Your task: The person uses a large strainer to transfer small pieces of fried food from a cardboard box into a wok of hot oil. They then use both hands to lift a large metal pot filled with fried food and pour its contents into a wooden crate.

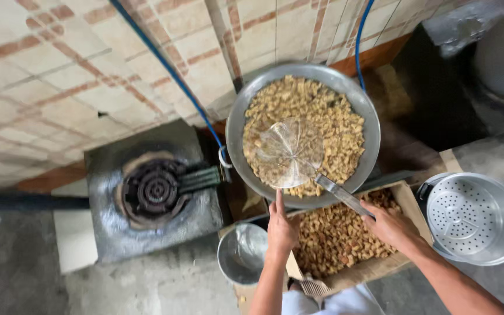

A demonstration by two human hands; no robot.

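Holding the handle of a round mesh skimmer (290,153), the right hand (391,224) has its grip clamped on it, the skimmer lying over golden fried pieces (333,122) in a wide metal pan (235,134). The left hand (281,228) touches the pan's near rim, fingers loosely apart. A cardboard box (380,265) of more pieces sits below, between a small steel bowl (241,254) and a perforated steamer pot (475,217).

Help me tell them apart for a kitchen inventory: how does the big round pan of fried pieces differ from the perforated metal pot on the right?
The round pan is wide, shallow and full of golden fried pieces; the perforated pot is deeper and holds no food. The pan's wall is solid, while the pot shows a steamer plate dotted with holes. A mesh skimmer, held by the right hand, lies in the pan; the pot stands untouched. Both are round, grey metal.
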